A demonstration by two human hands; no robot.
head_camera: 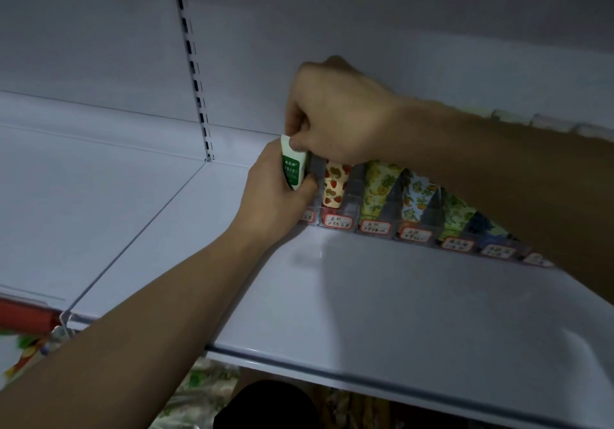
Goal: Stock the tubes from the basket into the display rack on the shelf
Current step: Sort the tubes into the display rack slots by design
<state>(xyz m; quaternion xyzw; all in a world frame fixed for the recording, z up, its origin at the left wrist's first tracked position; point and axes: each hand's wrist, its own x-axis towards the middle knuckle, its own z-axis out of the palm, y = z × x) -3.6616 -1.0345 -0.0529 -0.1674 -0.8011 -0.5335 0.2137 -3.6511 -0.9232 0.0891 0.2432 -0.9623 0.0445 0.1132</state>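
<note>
Both hands' grip on green-white tube [292, 164], left hand [270, 192], right hand [335, 113], seemingly at rack [375, 201] end

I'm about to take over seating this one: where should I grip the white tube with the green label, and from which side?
Pinch the white tube with the green label at its flat upper end, coming from above. Its lower body sits enclosed in the left hand beside the clear display rack; only the top, where the right hand pinches, stays reachable.
</note>
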